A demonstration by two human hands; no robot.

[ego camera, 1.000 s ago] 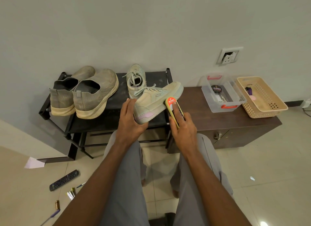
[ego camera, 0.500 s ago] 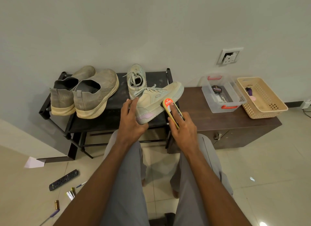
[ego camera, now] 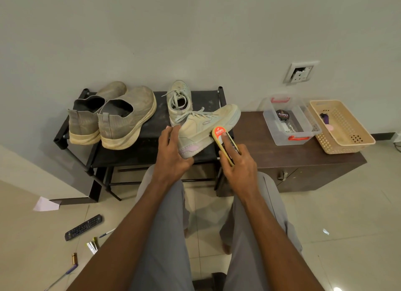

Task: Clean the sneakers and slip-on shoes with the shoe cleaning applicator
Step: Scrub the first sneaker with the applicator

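A pale green sneaker point(ego camera: 208, 126) with a pink heel patch is lifted over the black shoe rack point(ego camera: 149, 147), toe pointing right. My left hand point(ego camera: 173, 154) grips its heel. My right hand point(ego camera: 236, 160) holds the yellow and orange shoe cleaning applicator point(ego camera: 223, 142) against the sneaker's side near the sole, forefinger laid along its back. The second sneaker point(ego camera: 179, 101) stands on the rack behind it. Two grey slip-on shoes point(ego camera: 128, 115) stand side by side on the rack's left part.
A dark wooden cabinet point(ego camera: 282, 160) adjoins the rack on the right, bearing a clear plastic box point(ego camera: 288, 119) with a polish tin and a beige basket point(ego camera: 340, 126). On the floor at left lie a remote point(ego camera: 83, 226), pens and a paper scrap. My knees fill the foreground.
The applicator has slid a little left and up along the sneaker's side. My left hand has shifted slightly on the heel. The sneaker stays lifted over the rack.
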